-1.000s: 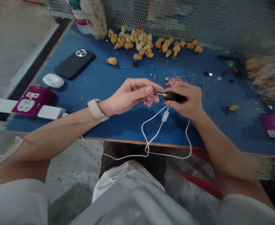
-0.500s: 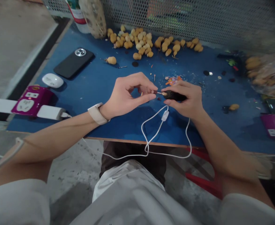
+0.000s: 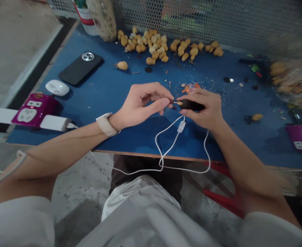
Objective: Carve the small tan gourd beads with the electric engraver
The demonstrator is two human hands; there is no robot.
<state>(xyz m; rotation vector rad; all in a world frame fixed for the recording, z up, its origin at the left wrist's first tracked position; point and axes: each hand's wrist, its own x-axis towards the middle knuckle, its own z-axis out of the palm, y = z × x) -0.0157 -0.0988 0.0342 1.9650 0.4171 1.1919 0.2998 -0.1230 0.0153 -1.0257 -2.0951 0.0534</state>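
My right hand point(image 3: 206, 106) is wrapped round a black handheld rotary tool point(image 3: 192, 105), which lies level with a brass-coloured nose and a thin metal bit point(image 3: 176, 102) pointing left. Thumb and fingertips of my left hand point(image 3: 146, 103) pinch a small dark brown piece point(image 3: 171, 102) at the end of that bit. The fingers cover most of the piece, so its shape is unclear. A white cable with an inline switch point(image 3: 181, 127) loops below the tool. Just beyond my right hand is a little heap of orange and purple bits point(image 3: 190, 87).
Many small gourds point(image 3: 153, 43) line the back of the blue table point(image 3: 109, 99) by a perforated metal panel point(image 3: 218, 27). On the left are a black phone point(image 3: 81, 70), a white case point(image 3: 57, 87) and a purple power socket point(image 3: 35, 109). A plastic bag point(image 3: 295, 80) lies right.
My left fingertips have shifted slightly right along the bit and changed their hold on the small piece. My right hand and the rotary tool have stayed nearly still.
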